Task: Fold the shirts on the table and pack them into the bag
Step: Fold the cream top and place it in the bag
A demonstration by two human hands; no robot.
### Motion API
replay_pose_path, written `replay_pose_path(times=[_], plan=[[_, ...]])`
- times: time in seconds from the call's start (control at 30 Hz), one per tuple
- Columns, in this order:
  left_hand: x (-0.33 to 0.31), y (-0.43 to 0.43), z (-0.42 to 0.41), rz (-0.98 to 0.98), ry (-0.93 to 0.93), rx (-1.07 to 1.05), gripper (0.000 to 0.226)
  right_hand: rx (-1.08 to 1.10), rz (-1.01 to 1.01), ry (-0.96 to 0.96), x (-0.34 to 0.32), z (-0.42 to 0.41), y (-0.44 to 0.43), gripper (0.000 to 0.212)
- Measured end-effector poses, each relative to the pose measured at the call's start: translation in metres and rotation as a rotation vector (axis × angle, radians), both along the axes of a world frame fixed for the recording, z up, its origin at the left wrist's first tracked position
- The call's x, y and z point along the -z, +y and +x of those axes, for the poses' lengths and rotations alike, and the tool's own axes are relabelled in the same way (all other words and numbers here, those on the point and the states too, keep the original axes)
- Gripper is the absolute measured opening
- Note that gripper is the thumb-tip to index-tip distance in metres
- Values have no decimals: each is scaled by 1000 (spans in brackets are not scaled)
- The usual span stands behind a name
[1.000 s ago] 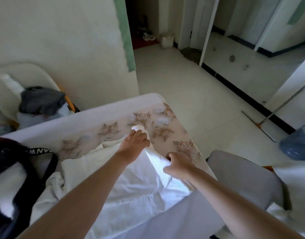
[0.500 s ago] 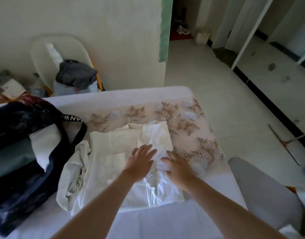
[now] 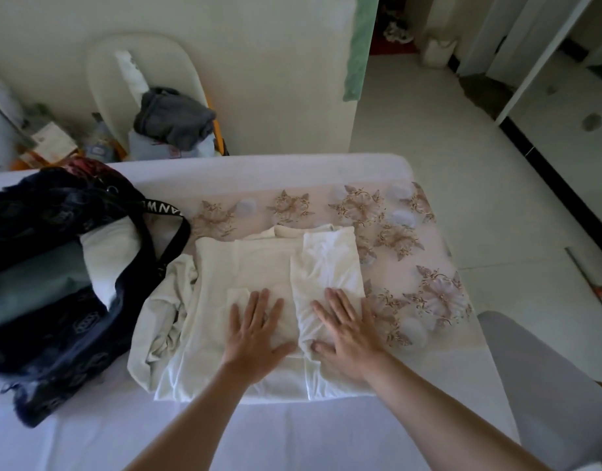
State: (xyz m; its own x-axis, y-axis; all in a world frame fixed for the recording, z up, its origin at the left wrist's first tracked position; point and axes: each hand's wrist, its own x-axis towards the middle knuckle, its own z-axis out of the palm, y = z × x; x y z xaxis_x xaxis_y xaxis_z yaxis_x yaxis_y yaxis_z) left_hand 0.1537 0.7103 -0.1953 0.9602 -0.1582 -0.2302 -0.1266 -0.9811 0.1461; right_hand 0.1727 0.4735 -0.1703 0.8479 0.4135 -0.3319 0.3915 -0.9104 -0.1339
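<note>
A white shirt lies spread on the table, with its right side folded inward as a narrow strip. My left hand presses flat on the shirt's middle, fingers straight. My right hand lies flat on the folded strip beside it. A bunched sleeve hangs off the shirt's left side. The dark patterned bag stands open at the left, with folded light and grey-green cloth inside and a black strap over its mouth.
A flowered cloth covers the table's far right part. A grey chair back stands at the right edge. Behind the table a white chair holds a grey garment. Clutter sits at the far left against the wall.
One second ago both hands gripped the shirt's right edge and folded it over. Since then they opened and now press flat on the shirt, sliding slightly apart.
</note>
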Motion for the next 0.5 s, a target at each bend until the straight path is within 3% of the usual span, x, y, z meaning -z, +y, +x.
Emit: replay_pose_path(times=[0.13, 0.5], plan=[[-11, -16, 3, 9, 60, -10, 102, 1, -12, 43, -3, 0, -23, 97], [-34, -92, -39, -124, 147, 128, 78, 132, -119, 144, -36, -49, -115, 91]])
